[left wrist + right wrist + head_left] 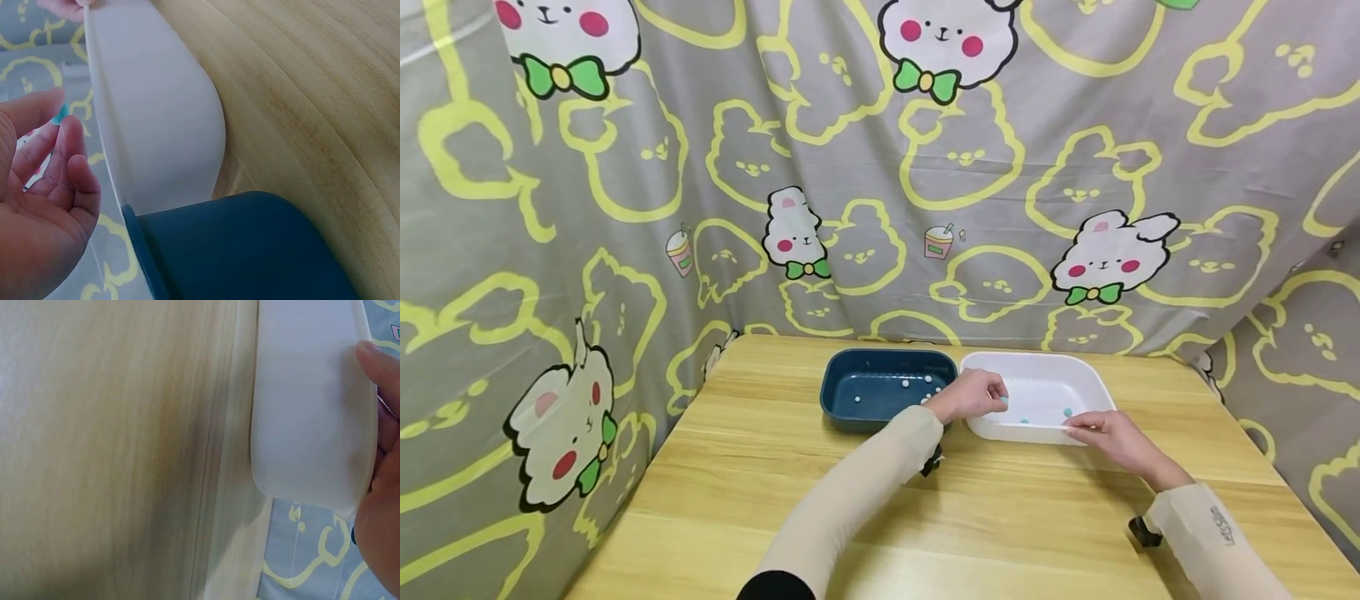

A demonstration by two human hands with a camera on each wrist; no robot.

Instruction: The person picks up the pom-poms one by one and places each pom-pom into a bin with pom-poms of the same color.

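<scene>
Over the left part of the white plastic container (1037, 432), my left hand (972, 394) pinches a small teal bead (60, 115) between thumb and fingertip. The left wrist view shows this hand (50, 181) above the rim, its other fingers loosely bent. Several similar teal beads (1067, 412) lie on the container's floor. My right hand (1116, 442) holds the container's near rim toward the right, its thumb (370, 356) on the outside; its other fingers are partly hidden. Left of the white container stands a dark blue container (850, 417) with several small white beads (906, 384) in it.
Both containers stand side by side near the back of a wooden table (1000, 517). A grey curtain (865, 167) with yellow outlines and cartoon rabbits hangs behind and along the sides. My left forearm passes in front of the blue container's right part.
</scene>
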